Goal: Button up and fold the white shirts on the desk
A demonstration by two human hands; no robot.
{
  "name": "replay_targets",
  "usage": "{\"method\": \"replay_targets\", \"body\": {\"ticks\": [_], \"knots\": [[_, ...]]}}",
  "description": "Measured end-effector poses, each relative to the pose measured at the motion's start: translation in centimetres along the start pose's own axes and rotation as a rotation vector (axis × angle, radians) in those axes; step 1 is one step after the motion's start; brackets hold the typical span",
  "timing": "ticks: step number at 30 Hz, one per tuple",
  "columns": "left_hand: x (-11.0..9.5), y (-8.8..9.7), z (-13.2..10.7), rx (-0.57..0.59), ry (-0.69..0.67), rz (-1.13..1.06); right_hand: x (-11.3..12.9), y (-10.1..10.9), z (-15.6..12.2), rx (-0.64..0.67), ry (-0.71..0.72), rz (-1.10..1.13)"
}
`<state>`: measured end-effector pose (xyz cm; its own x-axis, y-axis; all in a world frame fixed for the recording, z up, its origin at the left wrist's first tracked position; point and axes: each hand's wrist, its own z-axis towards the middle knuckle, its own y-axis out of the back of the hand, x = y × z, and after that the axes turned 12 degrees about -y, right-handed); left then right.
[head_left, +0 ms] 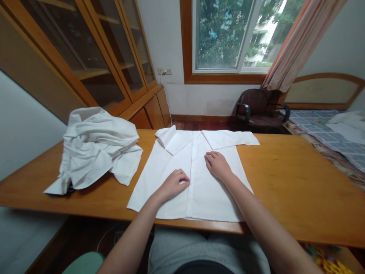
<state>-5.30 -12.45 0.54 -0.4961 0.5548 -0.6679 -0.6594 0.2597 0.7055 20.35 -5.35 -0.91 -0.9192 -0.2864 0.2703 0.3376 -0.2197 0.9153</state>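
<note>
A white long-sleeved shirt (173, 201) lies spread on the wooden table, its button placket running down the middle. Its left-side sleeve is folded in a crumpled way across the top, and the right-side sleeve reaches out past the shirt's side. My left hand (174, 184) is on the left front panel, thumb and fingertips brought together at the placket edge, closed on the cloth there. Higher up, my right hand (217, 163) rests on the right front panel just below the sleeve fold, fingers stretched out and lying on the fabric.
A heap of white cloth (97, 144) sits on the table (285, 182) at left, with something dark under its corner. Beyond stand a glass-door cabinet (125, 68), a brown armchair (256, 106) and a bed (327, 125). A green stool (84, 263) is below the table.
</note>
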Motion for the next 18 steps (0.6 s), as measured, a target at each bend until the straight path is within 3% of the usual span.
{"method": "replay_targets", "body": {"ticks": [3,9,18], "knots": [[-0.2,-0.2,0.0,-0.022,0.030,-0.011,1.8,1.1,-1.3,0.062,0.012,0.064],[0.0,-0.7,0.1,-0.053,0.043,-0.015,5.0,2.0,-4.2,0.315,0.143,0.343],[-0.2,-0.6,0.0,-0.027,0.041,0.003,5.9,0.8,-4.8,0.337,0.064,0.399]]}}
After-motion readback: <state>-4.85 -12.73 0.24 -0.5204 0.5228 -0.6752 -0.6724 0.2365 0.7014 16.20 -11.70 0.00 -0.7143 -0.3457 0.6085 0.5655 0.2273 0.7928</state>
